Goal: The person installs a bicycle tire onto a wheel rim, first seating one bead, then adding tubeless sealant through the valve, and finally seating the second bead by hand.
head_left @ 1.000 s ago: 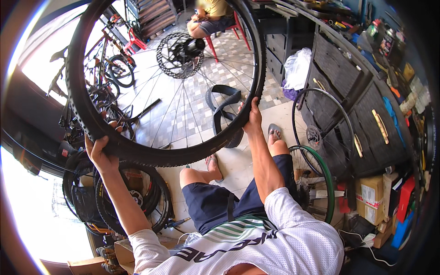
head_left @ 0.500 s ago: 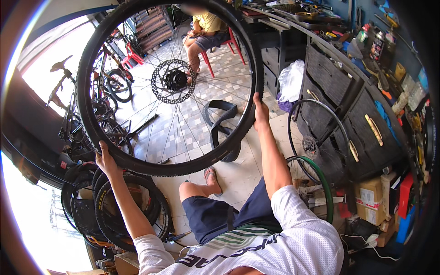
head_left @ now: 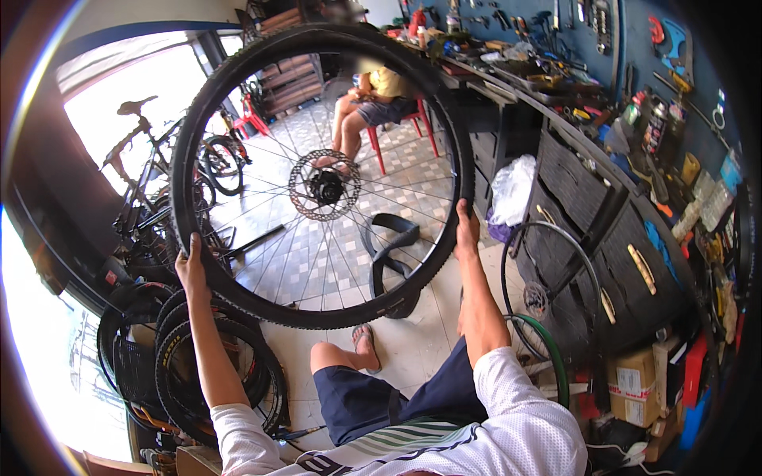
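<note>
Held up before me is a bicycle wheel (head_left: 321, 320) with a black knobby tire, thin spokes and a disc brake rotor (head_left: 295, 184) around its hub. At the lower left of the tire, my left hand (head_left: 191, 270) grips with the thumb on the near side. On the right side of the rim my right hand (head_left: 467, 228) grips the tire the same way; the fingers behind it are partly hidden. Seen partly through the spokes, a loose black tire (head_left: 394, 237) lies twisted on the tiled floor beyond the wheel.
Several tires and wheels (head_left: 171, 369) are stacked at the left, near parked bicycles (head_left: 143, 170). Another wheel (head_left: 508, 274) leans against the dark cabinet (head_left: 575, 170) at the right, under a cluttered tool bench (head_left: 548, 83). A person (head_left: 381, 107) sits on a red chair (head_left: 429, 131) beyond.
The view has tilted up, so the wheel appears lower and further right, and more of the tool wall shows. Both hands keep their hold on the wheel.
</note>
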`<action>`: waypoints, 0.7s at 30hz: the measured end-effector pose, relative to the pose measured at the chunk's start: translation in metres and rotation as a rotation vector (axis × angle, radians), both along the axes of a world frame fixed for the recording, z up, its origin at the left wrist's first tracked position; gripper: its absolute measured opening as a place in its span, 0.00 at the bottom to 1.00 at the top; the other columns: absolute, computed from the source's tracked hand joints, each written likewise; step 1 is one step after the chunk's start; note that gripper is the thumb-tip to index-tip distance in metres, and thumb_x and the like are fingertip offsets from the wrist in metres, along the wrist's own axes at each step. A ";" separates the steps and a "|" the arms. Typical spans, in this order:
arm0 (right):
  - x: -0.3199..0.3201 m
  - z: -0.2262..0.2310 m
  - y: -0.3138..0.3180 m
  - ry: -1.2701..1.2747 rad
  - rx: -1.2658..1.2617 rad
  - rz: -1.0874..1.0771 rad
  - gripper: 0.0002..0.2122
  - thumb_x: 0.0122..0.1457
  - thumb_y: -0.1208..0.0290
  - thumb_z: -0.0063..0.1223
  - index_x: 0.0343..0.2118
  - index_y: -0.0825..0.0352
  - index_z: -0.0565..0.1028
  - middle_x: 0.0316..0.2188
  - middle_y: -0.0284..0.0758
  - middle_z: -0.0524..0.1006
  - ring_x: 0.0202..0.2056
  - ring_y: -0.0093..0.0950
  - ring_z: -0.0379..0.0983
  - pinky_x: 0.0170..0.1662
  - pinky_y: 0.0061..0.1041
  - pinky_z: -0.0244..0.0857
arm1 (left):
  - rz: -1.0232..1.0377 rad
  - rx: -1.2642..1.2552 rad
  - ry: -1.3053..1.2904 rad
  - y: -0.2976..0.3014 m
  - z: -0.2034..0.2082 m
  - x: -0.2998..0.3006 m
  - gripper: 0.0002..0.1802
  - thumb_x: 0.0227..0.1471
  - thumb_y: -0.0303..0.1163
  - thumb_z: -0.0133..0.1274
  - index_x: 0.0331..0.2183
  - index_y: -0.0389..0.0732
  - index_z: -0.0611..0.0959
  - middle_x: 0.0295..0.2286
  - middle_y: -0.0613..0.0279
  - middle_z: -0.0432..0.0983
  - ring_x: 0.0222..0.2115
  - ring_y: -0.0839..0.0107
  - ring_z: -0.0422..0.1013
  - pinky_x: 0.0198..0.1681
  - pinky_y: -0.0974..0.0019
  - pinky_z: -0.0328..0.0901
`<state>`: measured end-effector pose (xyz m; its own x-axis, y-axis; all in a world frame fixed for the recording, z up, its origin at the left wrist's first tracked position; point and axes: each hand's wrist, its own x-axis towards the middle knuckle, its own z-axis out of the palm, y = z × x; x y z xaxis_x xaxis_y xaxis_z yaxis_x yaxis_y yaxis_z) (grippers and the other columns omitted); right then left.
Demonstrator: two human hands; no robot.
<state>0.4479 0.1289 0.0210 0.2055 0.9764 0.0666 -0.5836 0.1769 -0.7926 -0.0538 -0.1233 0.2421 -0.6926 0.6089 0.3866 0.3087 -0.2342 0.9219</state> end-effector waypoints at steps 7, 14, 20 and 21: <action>0.030 0.063 0.007 -0.246 0.146 0.043 0.25 0.55 0.43 0.67 0.36 0.64 0.75 0.22 0.29 0.74 0.20 0.23 0.73 0.24 0.24 0.67 | -0.023 0.108 -0.106 0.003 -0.023 -0.017 0.27 0.58 0.56 0.60 0.33 0.37 0.79 0.21 0.58 0.78 0.17 0.68 0.76 0.20 0.65 0.71; 0.053 0.079 0.006 -0.182 0.104 -0.024 0.29 0.55 0.40 0.65 0.37 0.67 0.75 0.23 0.31 0.75 0.22 0.26 0.74 0.26 0.28 0.70 | 0.013 0.018 0.166 0.017 0.006 -0.009 0.24 0.60 0.53 0.60 0.33 0.39 0.81 0.20 0.68 0.73 0.18 0.76 0.70 0.22 0.68 0.67; 0.073 0.098 0.000 -0.303 0.200 0.018 0.27 0.55 0.42 0.66 0.38 0.66 0.76 0.27 0.32 0.79 0.25 0.25 0.76 0.30 0.22 0.69 | -0.080 0.154 -0.020 0.013 -0.001 -0.020 0.23 0.62 0.53 0.58 0.30 0.41 0.80 0.19 0.71 0.73 0.18 0.79 0.68 0.22 0.70 0.64; 0.076 0.109 0.000 -0.338 0.215 -0.016 0.26 0.56 0.43 0.66 0.38 0.66 0.77 0.28 0.31 0.80 0.26 0.23 0.76 0.31 0.22 0.69 | -0.074 0.137 -0.014 0.014 -0.003 -0.019 0.23 0.61 0.54 0.58 0.29 0.42 0.79 0.19 0.71 0.73 0.17 0.79 0.67 0.21 0.70 0.63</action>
